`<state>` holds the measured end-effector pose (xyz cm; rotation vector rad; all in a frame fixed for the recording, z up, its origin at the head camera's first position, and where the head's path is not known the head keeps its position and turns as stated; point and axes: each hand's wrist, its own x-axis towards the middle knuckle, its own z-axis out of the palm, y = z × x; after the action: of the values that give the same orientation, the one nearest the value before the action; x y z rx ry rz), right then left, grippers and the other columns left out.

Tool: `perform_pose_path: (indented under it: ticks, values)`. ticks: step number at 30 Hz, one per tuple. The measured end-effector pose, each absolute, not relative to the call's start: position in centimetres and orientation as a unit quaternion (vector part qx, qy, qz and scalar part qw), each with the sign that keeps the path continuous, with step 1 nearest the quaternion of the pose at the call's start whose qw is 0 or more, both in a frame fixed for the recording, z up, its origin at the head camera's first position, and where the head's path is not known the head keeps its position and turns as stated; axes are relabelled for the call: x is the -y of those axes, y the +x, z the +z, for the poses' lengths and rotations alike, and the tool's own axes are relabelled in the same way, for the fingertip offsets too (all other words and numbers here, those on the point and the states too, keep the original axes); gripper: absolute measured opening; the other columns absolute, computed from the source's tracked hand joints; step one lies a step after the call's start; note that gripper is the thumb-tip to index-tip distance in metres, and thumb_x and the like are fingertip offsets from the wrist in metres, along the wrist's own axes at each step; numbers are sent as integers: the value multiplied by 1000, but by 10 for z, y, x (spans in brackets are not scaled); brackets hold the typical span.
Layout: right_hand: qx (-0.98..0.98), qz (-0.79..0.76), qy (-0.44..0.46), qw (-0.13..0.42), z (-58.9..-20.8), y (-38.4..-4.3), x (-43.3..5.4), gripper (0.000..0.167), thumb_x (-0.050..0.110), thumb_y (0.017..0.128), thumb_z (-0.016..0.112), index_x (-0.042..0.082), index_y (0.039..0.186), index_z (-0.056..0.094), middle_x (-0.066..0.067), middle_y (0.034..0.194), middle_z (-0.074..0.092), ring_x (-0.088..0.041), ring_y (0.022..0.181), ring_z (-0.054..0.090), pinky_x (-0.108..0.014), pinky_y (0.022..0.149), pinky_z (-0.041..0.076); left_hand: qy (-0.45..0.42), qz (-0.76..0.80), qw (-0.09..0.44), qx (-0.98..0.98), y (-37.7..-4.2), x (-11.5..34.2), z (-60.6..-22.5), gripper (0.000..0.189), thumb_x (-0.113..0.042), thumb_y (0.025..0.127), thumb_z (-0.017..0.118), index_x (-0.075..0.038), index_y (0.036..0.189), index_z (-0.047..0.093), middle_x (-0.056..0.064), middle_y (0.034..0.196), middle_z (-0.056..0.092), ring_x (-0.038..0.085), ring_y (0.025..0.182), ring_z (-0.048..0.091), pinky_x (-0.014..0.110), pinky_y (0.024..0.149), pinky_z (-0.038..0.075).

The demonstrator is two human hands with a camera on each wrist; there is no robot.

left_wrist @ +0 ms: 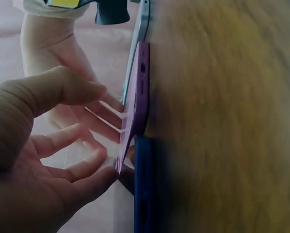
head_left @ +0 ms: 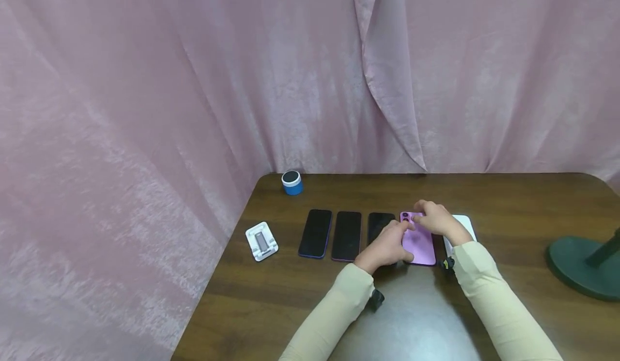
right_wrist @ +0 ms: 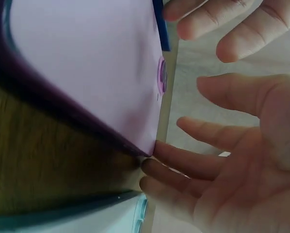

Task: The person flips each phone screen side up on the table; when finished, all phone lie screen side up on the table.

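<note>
A purple phone (head_left: 419, 245) lies back up on the wooden table, its camera end away from me. My left hand (head_left: 387, 247) is at its left side; in the left wrist view a fingertip meets the edge near the camera, and the thumb stands apart. At the far right corner is my right hand (head_left: 438, 222); in the right wrist view its lower fingertips (right_wrist: 157, 150) touch that corner while the thumb stays off. Neither hand curls round the phone. A dark phone (head_left: 379, 225), partly hidden by my left hand, lies beside it. A white phone (head_left: 464, 222) is partly under my right wrist.
Two more dark phones (head_left: 316, 234) (head_left: 346, 236) lie in the row leftward. A white tray-like piece (head_left: 262, 241) with a grey inset lies near the left edge. A blue-and-white round container (head_left: 293, 183) stands at the back left, a green round base (head_left: 583, 268) at right.
</note>
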<state>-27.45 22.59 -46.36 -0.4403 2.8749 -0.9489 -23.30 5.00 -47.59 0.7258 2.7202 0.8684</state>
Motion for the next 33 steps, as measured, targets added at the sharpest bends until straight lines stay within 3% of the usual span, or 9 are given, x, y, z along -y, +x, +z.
perform_pose_path:
  ticks: [6, 19, 25, 33]
  values:
    - [-938, -303, -163, 34, -464, -281, -230, 36, 12, 92, 60, -16, 114, 59, -34, 111, 64, -54, 105, 59, -60, 86, 49, 245, 257, 100, -930, -234, -57, -478, 67, -11, 71, 90, -17, 132, 62, 1, 126, 54, 9, 112, 50, 20, 89, 43]
    - [-945, -293, -139, 49, -460, -280, -228, 32, 1, 90, 52, -18, 116, 59, -36, 113, 63, -53, 107, 59, -60, 88, 49, 241, 213, 92, -942, -228, -64, -478, 73, -10, 67, 92, -21, 133, 62, 2, 123, 49, 12, 108, 45, 20, 87, 43]
    - [-943, -304, -131, 40, -461, -281, -230, 30, 0, 87, 51, -17, 110, 61, -31, 101, 65, -46, 96, 62, -55, 82, 50, 241, 219, 95, -941, -227, -65, -478, 73, -9, 68, 93, -21, 133, 61, 2, 126, 48, 12, 111, 45, 21, 87, 44]
    - [-935, -335, -112, 18, -465, -281, -230, 30, -4, 85, 52, -14, 113, 51, -34, 103, 61, -49, 98, 60, -57, 82, 50, 248, 213, 77, -942, -227, -65, -480, 77, -9, 66, 94, -23, 133, 59, 6, 139, 43, 15, 118, 44, 22, 85, 46]
